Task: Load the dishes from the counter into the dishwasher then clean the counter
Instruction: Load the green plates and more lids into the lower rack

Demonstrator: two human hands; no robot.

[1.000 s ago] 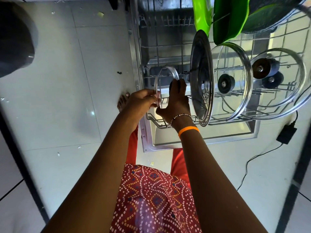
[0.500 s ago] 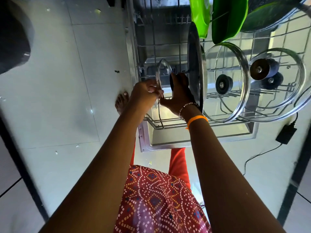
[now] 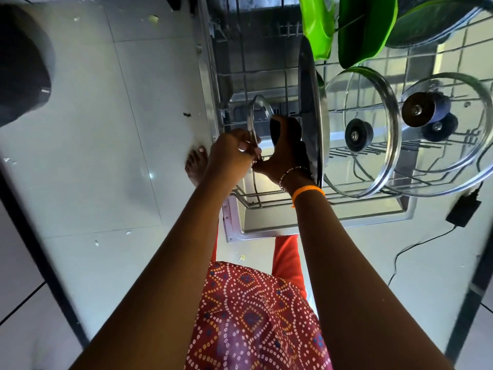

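While the head camera looks straight down, both hands meet over the left part of the pulled-out dishwasher rack [image 3: 266, 201]. A small glass lid [image 3: 257, 116] stands on edge there, rim toward the viewer. The left hand [image 3: 230, 153] pinches the near lower rim of that lid, thumb and fingertips curled onto the metal band, so its grip is closed on the lid. The right hand [image 3: 284, 150] sits just beside it on the right, thumb reaching toward the left hand at the lid's lower edge and fingers raised along the lid's right face; whether those fingers clasp the lid or only steady it cannot be told. A beaded bracelet and an orange band [image 3: 308, 192] circle the right wrist.

Just right of the right hand a large steel lid [image 3: 310, 102] stands upright on edge in the rack. Further right stand 2 glass lids with dark knobs, a nearer one [image 3: 360, 132] and a farther one [image 3: 448, 121]. Green dishes [image 3: 365, 28] lean in the rack's far part.

A bare foot [image 3: 196, 166] rests on the pale tiled floor [image 3: 106, 129] left of the dishwasher door, and a black adapter [image 3: 462, 212] with cable lies at the right.
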